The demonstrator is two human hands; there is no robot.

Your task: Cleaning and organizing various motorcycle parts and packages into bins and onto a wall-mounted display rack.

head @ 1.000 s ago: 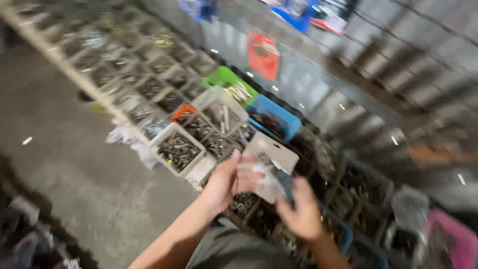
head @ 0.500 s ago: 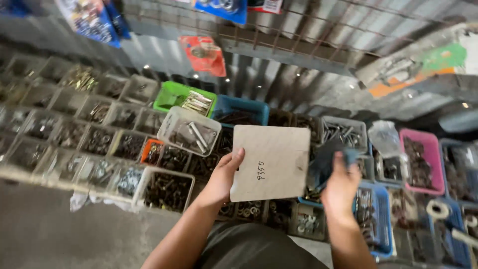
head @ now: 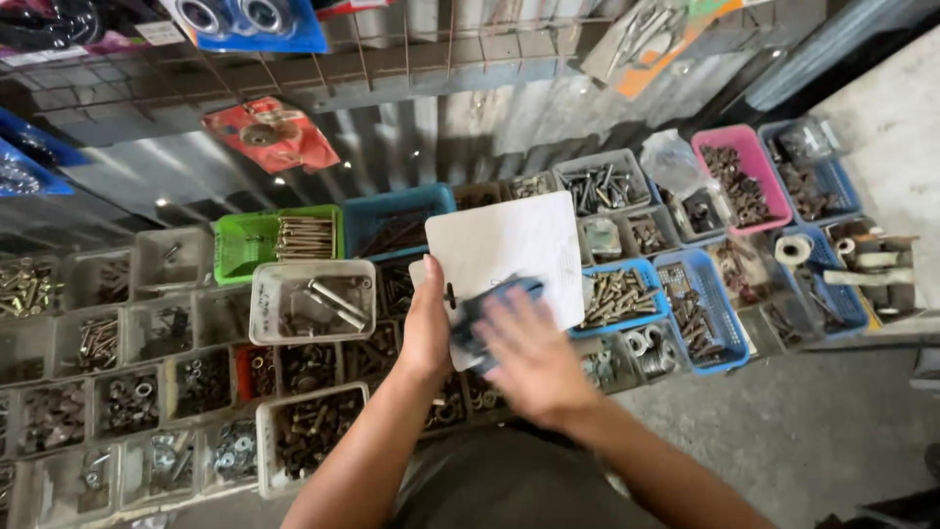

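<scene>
Your left hand [head: 428, 328] gripped the white card [head: 509, 257] by its edge, above the bins [head: 311, 431]. Your right hand [head: 529, 358], blurred, pressed a dark blue pouch [head: 485, 309] against it; grip unclear. Best kept the card level.

Everything's sitting on a grey concrete floor [head: 813, 431], packed with rows of little bins of hardware. Using the green bin [head: 245, 247] of long bolts as the landmark: right beside it there's a blue bin [head: 392, 211], just below it a clear tub [head: 311, 299] with a few big bolts, and way off to its right a pink basket [head: 741, 174] of dark fittings.
</scene>
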